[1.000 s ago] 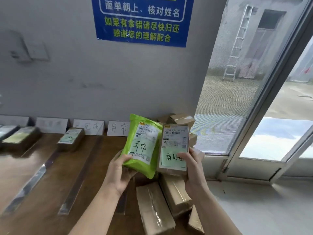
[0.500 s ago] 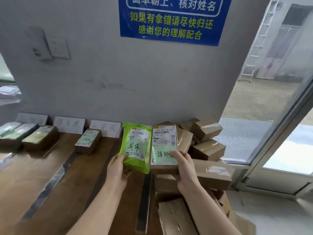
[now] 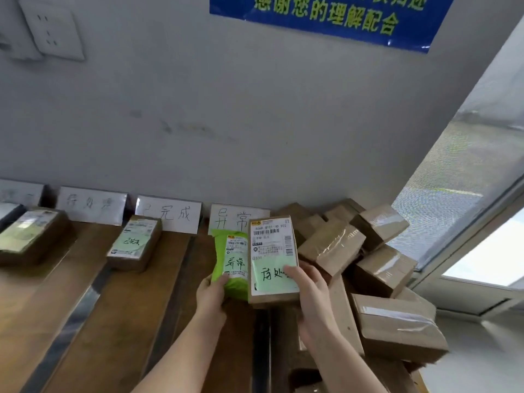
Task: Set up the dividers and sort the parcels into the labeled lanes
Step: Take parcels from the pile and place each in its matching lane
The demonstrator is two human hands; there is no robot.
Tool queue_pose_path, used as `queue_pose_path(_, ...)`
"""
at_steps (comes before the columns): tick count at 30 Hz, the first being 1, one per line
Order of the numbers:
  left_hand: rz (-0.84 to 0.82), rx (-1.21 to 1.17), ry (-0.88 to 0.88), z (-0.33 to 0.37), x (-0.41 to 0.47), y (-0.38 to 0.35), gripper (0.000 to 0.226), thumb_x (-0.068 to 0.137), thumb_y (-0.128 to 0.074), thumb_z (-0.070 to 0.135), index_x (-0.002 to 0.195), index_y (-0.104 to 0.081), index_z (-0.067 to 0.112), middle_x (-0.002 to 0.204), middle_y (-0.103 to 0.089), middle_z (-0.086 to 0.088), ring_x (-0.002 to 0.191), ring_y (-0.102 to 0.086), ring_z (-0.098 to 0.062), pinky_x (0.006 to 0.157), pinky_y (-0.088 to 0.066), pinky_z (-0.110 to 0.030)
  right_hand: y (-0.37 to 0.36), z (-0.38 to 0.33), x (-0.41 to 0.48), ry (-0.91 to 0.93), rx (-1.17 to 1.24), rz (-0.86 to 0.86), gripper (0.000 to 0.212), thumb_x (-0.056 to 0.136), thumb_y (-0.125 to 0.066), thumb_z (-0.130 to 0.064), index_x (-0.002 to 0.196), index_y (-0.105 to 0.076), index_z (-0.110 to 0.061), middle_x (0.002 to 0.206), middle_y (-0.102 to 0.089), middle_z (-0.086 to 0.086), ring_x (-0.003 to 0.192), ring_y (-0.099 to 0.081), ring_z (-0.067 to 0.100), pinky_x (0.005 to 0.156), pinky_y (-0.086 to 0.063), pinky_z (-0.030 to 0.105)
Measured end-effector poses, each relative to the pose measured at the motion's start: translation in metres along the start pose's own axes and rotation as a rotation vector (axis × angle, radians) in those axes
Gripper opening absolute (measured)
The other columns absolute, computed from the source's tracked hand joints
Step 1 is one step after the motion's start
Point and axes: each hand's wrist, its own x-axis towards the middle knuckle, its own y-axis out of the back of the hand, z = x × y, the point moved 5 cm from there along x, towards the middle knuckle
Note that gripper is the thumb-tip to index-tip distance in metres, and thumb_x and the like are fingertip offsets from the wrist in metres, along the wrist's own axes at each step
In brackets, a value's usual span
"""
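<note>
At lower centre of the frame, my left hand [image 3: 211, 296] gripped the green parcel [image 3: 230, 260] and my right hand [image 3: 310, 292] gripped the brown box [image 3: 270, 251], my thumb hiding part of its note, both covering the lane card [image 3: 226, 218] behind, beside the heap of cartons [image 3: 385, 282] at right.

Green bag parcel [image 3: 231, 259] and brown box parcel [image 3: 272, 259] are held up side by side, touching, each with a handwritten note. Taped brown parcels [image 3: 368, 265] are heaped at right. Metal dividers [image 3: 76, 316] are laid lengthwise; lane labels [image 3: 170, 214] are propped behind; a small box parcel [image 3: 136, 242] is laid between two dividers.
</note>
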Motion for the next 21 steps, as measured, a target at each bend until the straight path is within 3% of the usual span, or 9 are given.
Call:
queue_pose_path(4, 0.005, 0.089, 0.016, -0.003, 0.027, -0.007, 0.045, 0.094, -0.061, 0.008, 0.138, -0.049, 0.007, 0.124, -0.061, -0.019, 0.104, -0.06, -0.033, 0.089, -0.051, -0.045, 0.006, 0.003, 0.006, 0.009, 0.029, 0.071, 0.047, 0.086, -0.069, -0.013, 0.128, -0.049, -0.015, 0.103, -0.074, 0.012, 0.097, -0.071, 0.027, 0.089, -0.055, 0.043)
queue_pose_path(15, -0.039, 0.255, 0.068, -0.014, 0.07, -0.029, 0.039, 0.096, -0.059, 0.01, 0.133, -0.048, 0.006, 0.124, -0.06, -0.017, 0.11, -0.06, -0.033, 0.099, -0.05, -0.05, 0.015, -0.004, 0.026, 0.046, 0.055, 0.175, 0.04, 0.085, -0.069, -0.016, 0.124, -0.058, -0.017, 0.104, -0.076, 0.008, 0.103, -0.07, 0.027, 0.097, -0.052, 0.047)
queue_pose_path(18, -0.051, 0.486, 0.005, -0.016, 0.074, -0.032, 0.064, 0.082, -0.074, 0.011, 0.138, -0.044, 0.012, 0.135, -0.053, -0.017, 0.12, -0.052, -0.033, 0.105, -0.044, -0.049, 0.016, -0.005, 0.027, 0.047, 0.056, 0.179, 0.04, 0.086, -0.068, -0.017, 0.124, -0.058, -0.015, 0.102, -0.076, 0.008, 0.103, -0.07, 0.027, 0.084, -0.052, 0.038)
queue_pose_path(21, -0.031, 0.71, -0.085, -0.011, 0.067, -0.036, 0.084, 0.081, -0.071, 0.005, 0.151, -0.03, 0.025, 0.146, -0.032, -0.019, 0.132, -0.036, -0.038, 0.109, -0.035, -0.046, 0.015, -0.005, 0.027, 0.036, 0.066, 0.181, 0.045, 0.086, -0.068, -0.018, 0.129, -0.055, -0.013, 0.101, -0.076, 0.007, 0.103, -0.069, 0.026, 0.076, -0.049, 0.032)
